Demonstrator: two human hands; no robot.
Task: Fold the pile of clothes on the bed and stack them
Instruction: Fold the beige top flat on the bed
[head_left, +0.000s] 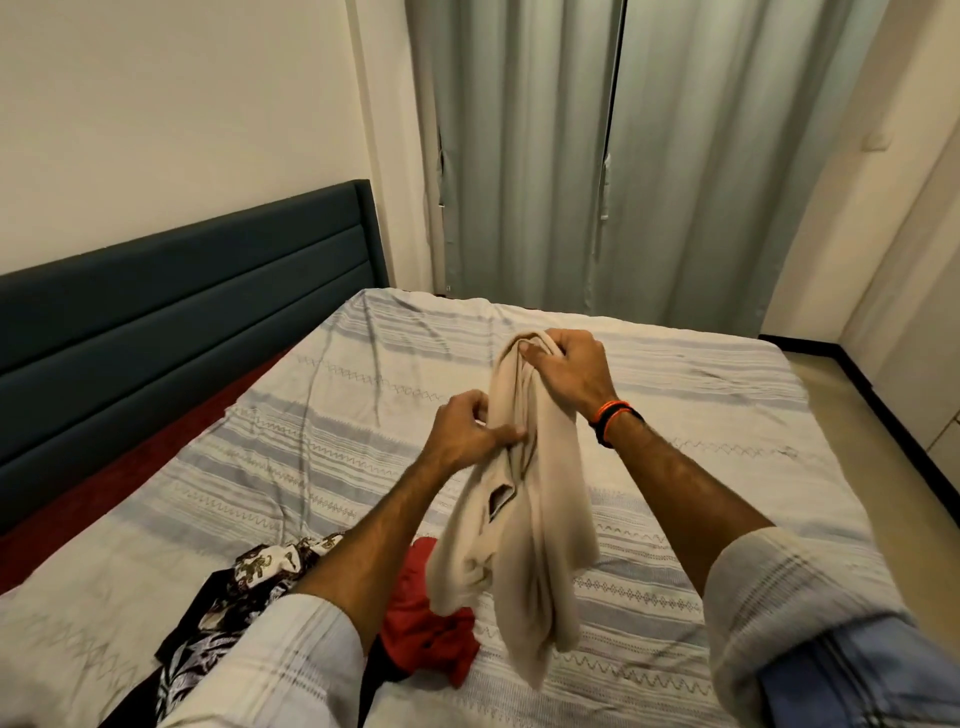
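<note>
A beige garment (540, 525) hangs bunched in the air above the bed (363, 415). My right hand (563, 364) grips its top end, highest in view. My left hand (467, 434) pinches the cloth lower down on its left side. The garment's loose end dangles down to the sheet near the front. Beneath it on the bed lies a crumpled red garment (431, 629). Left of that, partly hidden under my left forearm, is a black-and-white patterned garment (234, 597).
The bed has a striped white and grey sheet and a dark teal headboard (182, 312) on the left. Grey-green curtains (597, 156) hang behind the bed. A strip of floor (852, 395) runs along the right side by a wall.
</note>
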